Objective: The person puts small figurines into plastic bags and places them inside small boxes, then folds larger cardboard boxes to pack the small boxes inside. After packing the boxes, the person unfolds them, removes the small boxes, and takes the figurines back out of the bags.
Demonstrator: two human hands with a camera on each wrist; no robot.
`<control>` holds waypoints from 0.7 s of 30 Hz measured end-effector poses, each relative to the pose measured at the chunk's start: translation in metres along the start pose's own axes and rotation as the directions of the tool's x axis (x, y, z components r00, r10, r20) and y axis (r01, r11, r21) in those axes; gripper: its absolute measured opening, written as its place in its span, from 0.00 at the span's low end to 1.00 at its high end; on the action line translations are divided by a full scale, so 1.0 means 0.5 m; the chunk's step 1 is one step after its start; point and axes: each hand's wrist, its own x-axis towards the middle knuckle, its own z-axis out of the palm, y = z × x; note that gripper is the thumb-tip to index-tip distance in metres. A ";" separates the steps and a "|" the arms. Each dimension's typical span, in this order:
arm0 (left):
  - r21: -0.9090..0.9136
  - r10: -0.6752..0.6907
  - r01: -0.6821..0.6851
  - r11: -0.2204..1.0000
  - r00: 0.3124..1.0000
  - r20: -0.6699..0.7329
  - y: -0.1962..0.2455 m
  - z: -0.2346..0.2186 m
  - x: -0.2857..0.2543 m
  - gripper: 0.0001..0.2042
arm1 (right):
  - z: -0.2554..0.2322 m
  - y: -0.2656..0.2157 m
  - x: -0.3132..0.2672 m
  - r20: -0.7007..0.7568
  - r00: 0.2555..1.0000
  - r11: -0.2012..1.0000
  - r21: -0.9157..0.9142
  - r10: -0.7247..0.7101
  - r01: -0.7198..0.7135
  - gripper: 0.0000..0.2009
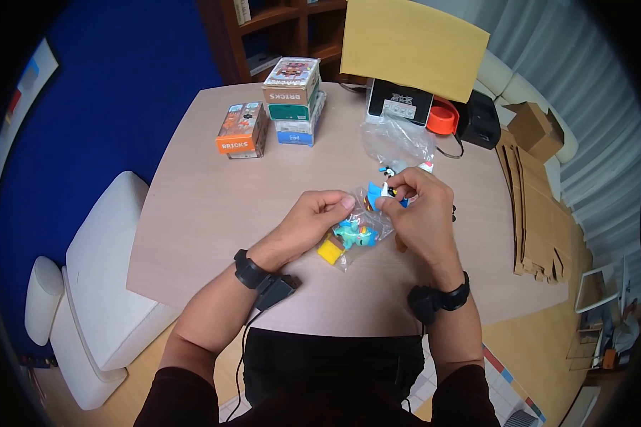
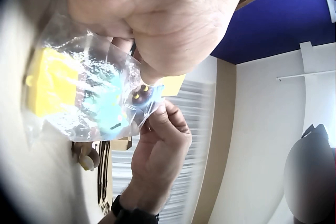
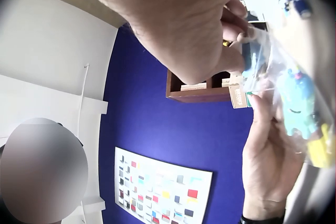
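A clear plastic bag (image 2: 94,50) hangs between the two hands above the table. In it are a teal figure (image 1: 356,233) and a yellow block (image 1: 330,250). My left hand (image 1: 313,220) pinches the bag's edge between thumb and fingers. With thumb and fingertips, my right hand (image 1: 426,213) grips a blue and white figure (image 1: 386,193) at the bag's upper end; the fingers partly hide it. The left wrist view shows a dark piece with yellow dots (image 2: 142,96) near the right fingertips.
Brick boxes (image 1: 292,99) stand at the back left, an orange box (image 1: 242,130) beside them. Behind the hands lie another clear bag (image 1: 399,139) and small figures (image 1: 387,171). A red round object (image 1: 443,117) and black case (image 1: 479,119) stand back right, near flat cardboard (image 1: 523,206).
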 end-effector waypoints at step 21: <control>-0.067 -0.010 0.008 0.998 0.999 -0.030 0.018 0.015 -0.010 0.21 | -0.004 0.000 0.004 0.323 0.915 0.953 0.102 0.240 -0.286 0.08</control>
